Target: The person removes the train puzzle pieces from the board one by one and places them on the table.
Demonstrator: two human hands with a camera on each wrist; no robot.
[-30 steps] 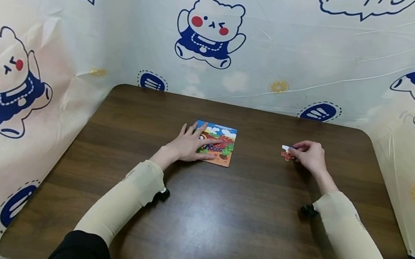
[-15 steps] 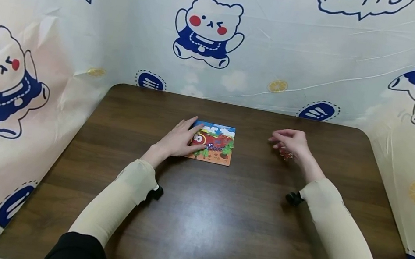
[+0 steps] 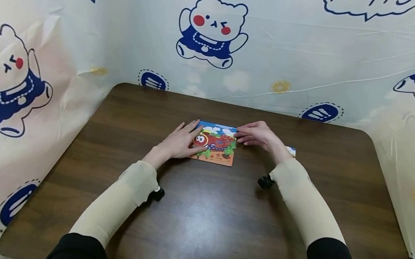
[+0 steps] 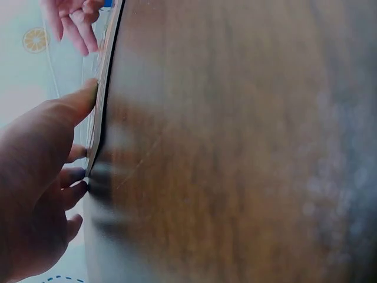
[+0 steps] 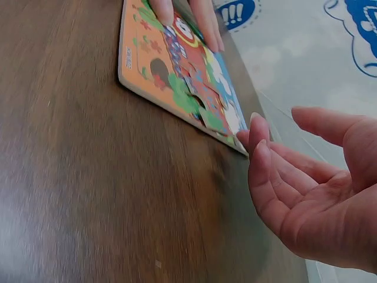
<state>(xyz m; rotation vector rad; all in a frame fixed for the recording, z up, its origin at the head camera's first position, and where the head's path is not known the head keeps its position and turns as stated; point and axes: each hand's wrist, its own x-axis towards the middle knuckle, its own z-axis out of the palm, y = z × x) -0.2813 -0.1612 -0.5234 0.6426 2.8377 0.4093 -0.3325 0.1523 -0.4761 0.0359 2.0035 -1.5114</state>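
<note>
Leaving wide tabletop (image 3: pixel 202 221) on the near side of both hands, between the sleeves (image 3: pixel 117 205): ample room there for shifting or turning. Beyond, resting left hand (image 3: pixel 177 143) over the left end of the puzzle (image 3: pixel 213 156), thumb on the picture, spread rather than clasping. Bending right hand (image 3: pixel 260 137) loosely, nothing visible in the grip, fingertips at the puzzle's upper right corner, seemingly touching. Looks mostly assembled, red figure largely complete; seams uneven just left of the right fingertips, probably needing pressing flat. Also left to fit, by the look of it: loose piece (image 3: pixel 291 151), right of the right grip, partly hidden by the forearm. Farther out, only a shorter strip past the fingertips, then tabletop's far edge and backdrop (image 3: pixel 280 33); more room sideways.
</note>
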